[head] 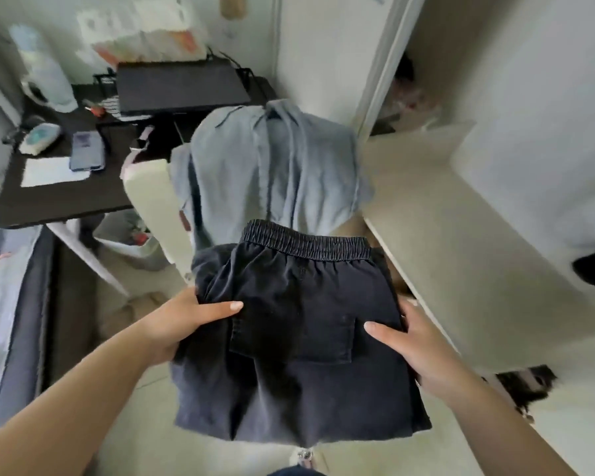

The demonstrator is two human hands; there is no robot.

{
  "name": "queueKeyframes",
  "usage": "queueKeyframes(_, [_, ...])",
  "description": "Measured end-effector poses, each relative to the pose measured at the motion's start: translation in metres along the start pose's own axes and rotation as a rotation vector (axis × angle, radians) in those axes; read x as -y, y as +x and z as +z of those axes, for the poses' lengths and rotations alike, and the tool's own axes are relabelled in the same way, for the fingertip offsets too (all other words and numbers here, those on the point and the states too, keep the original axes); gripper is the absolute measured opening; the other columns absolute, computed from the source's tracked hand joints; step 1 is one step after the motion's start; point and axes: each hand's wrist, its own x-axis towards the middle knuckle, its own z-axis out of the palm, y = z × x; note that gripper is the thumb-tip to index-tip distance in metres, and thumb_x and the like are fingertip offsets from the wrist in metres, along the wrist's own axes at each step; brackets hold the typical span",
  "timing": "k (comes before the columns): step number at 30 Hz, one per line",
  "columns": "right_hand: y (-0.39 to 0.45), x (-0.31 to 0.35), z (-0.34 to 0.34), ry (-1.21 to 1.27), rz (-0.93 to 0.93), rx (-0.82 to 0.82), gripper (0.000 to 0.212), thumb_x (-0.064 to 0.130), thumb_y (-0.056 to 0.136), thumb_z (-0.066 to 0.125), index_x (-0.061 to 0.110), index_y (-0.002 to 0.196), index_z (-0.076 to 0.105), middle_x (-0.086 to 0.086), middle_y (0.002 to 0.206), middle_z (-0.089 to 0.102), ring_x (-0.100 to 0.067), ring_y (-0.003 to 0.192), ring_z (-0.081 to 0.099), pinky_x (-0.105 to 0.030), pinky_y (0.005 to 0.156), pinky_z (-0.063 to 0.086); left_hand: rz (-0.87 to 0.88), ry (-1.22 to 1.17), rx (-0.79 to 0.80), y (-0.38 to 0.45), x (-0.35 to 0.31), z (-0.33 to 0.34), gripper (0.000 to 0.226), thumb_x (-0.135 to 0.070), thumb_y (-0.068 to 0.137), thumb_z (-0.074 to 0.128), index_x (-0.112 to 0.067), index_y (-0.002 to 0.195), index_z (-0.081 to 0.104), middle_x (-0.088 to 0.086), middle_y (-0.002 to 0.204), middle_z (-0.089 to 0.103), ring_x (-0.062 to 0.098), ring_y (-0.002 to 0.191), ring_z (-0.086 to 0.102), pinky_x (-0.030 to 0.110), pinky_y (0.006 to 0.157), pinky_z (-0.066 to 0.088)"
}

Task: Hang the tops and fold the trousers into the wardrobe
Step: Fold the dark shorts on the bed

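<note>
Left hand (189, 317) and right hand (416, 341) each clamp a side edge of the folded dark trousers (296, 338), thumbs on top, fingers hidden beneath. Bundle is carried level in mid-air, waistband leading, long axis pointing away from the person. Wardrobe shelf (461, 235) lies just right, so right hand is nearer; shelf surface looks open. Denim top (272, 170) blocks straight ahead.
</note>
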Motion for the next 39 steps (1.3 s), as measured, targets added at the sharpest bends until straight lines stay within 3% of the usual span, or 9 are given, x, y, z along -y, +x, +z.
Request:
queueKeyframes(5, [0.002, -0.01, -0.095, 0.123, 0.015, -0.138, 0.039, 0.014, 0.079, 0.071, 0.027, 0.115, 0.059, 0.006, 0.106, 0.072, -0.016, 0.097, 0.069, -0.036, 0.083, 0.054, -0.046, 0.127, 0.113, 0.077, -0.035, 0.097, 0.097, -0.044, 0.028, 0.095, -0.015, 0.114, 0.063, 0.012, 0.107, 0.072, 0.028, 0.098, 0.069, 0.044, 0.09, 0.052])
queueKeyframes(11, [0.028, -0.034, -0.147, 0.226, 0.058, -0.344, 0.039, 0.014, 0.08, 0.073, 0.028, 0.115, 0.061, 0.007, 0.105, 0.072, -0.015, 0.097, 0.069, -0.04, 0.089, 0.054, -0.093, 0.245, 0.212, 0.153, -0.065, 0.162, 0.085, -0.043, 0.036, 0.094, -0.015, 0.111, 0.064, 0.009, 0.102, 0.074, 0.024, 0.093, 0.071, 0.034, 0.076, 0.057])
queueKeyframes(17, [0.078, -0.052, -0.178, 0.376, 0.129, -0.514, 0.039, 0.018, 0.08, 0.074, 0.028, 0.115, 0.06, 0.004, 0.105, 0.072, -0.017, 0.093, 0.07, -0.039, 0.084, 0.056, -0.134, 0.456, 0.387, 0.263, -0.097, 0.22, 0.066, -0.036, 0.058, 0.089, -0.02, 0.116, 0.062, 0.001, 0.104, 0.074, 0.018, 0.097, 0.07, 0.036, 0.09, 0.053])
queueKeyframes(20, [0.103, -0.055, -0.191, 0.41, 0.161, -0.608, 0.039, 0.026, 0.08, 0.074, 0.03, 0.115, 0.058, 0.005, 0.106, 0.069, -0.013, 0.09, 0.069, -0.025, 0.07, 0.057, -0.134, 0.589, 0.448, 0.319, -0.114, 0.253, 0.06, -0.03, 0.071, 0.083, -0.021, 0.125, 0.056, -0.003, 0.115, 0.068, 0.015, 0.105, 0.064, 0.034, 0.096, 0.049])
queueKeyframes(24, [0.139, -0.057, -0.204, 0.443, 0.191, -0.738, 0.05, 0.028, 0.078, 0.075, 0.023, 0.124, 0.056, 0.004, 0.11, 0.068, -0.015, 0.096, 0.067, -0.03, 0.079, 0.056, -0.22, 0.733, 0.536, 0.388, -0.145, 0.295, 0.041, -0.022, 0.078, 0.078, -0.02, 0.115, 0.059, 0.004, 0.11, 0.069, 0.023, 0.1, 0.065, 0.04, 0.092, 0.05])
queueKeyframes(28, [0.178, -0.054, -0.225, 0.489, 0.192, -0.825, 0.044, 0.022, 0.082, 0.072, 0.018, 0.123, 0.056, 0.003, 0.108, 0.067, -0.009, 0.091, 0.066, -0.013, 0.059, 0.052, -0.233, 0.868, 0.636, 0.451, -0.171, 0.323, 0.035, -0.02, 0.081, 0.075, -0.021, 0.113, 0.062, 0.005, 0.113, 0.068, 0.025, 0.105, 0.064, 0.045, 0.098, 0.048])
queueKeyframes(30, [0.202, -0.051, -0.239, 0.497, 0.199, -0.829, 0.047, 0.025, 0.079, 0.075, 0.019, 0.121, 0.057, 0.003, 0.108, 0.068, -0.01, 0.091, 0.067, -0.016, 0.065, 0.054, -0.206, 0.924, 0.651, 0.479, -0.181, 0.333, 0.034, -0.019, 0.082, 0.073, -0.021, 0.114, 0.06, 0.005, 0.115, 0.066, 0.024, 0.107, 0.062, 0.042, 0.099, 0.047])
queueKeyframes(33, [0.238, -0.051, -0.261, 0.595, 0.18, -0.803, 0.06, 0.031, 0.066, 0.08, 0.024, 0.122, 0.058, 0.002, 0.109, 0.07, -0.019, 0.096, 0.069, -0.037, 0.085, 0.056, -0.143, 1.002, 0.636, 0.515, -0.197, 0.346, 0.039, -0.02, 0.083, 0.073, -0.02, 0.119, 0.058, 0.003, 0.117, 0.063, 0.024, 0.111, 0.058, 0.04, 0.1, 0.045])
queueKeyframes(39, [0.315, -0.071, -0.306, 0.675, 0.138, -0.802, 0.055, 0.036, 0.063, 0.085, 0.03, 0.113, 0.061, 0.003, 0.107, 0.071, -0.017, 0.096, 0.069, -0.033, 0.079, 0.056, -0.046, 1.092, 0.602, 0.61, -0.226, 0.369, 0.035, -0.024, 0.081, 0.075, -0.024, 0.112, 0.058, 0.0, 0.111, 0.064, 0.02, 0.102, 0.06, 0.033, 0.089, 0.046])
